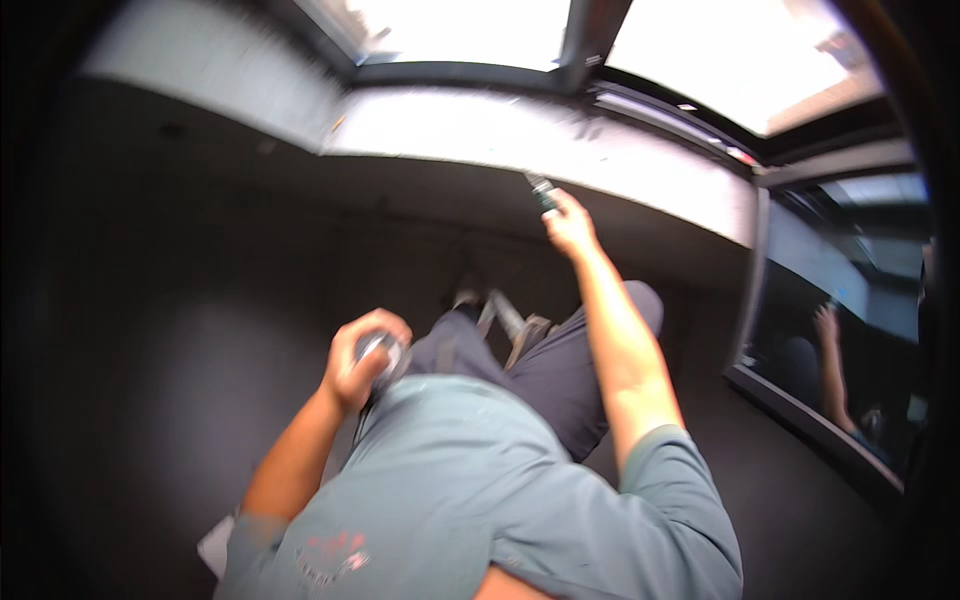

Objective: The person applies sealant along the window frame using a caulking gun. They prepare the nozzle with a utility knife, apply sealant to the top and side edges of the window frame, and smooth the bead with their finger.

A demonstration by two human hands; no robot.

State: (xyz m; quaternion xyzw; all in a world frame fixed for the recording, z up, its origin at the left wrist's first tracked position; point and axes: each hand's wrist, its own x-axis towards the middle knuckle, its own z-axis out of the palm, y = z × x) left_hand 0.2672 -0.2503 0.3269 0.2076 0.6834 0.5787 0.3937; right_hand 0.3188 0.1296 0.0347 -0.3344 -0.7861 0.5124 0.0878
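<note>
My right hand (570,225) is stretched forward, its fingers closed around the dark green handle of a slim hand tool (543,193). The tool's thin, pale tip points at the front edge of a white window sill (440,125); blur hides whether it touches, and its exact kind is unclear. Lower down at the left, beside my thigh, my left hand (352,372) is wrapped round a round, can-like object (394,352) with a shiny grey top and a dark side. My left thumb lies across that top.
Above the sill are bright windows in dark frames (450,72). At the right, a dark-framed glass sash (748,300) stands swung inward, reflecting my raised arm. Grey floor lies at the left. Between my legs are pale metal bars (507,315) and a shoe (525,342).
</note>
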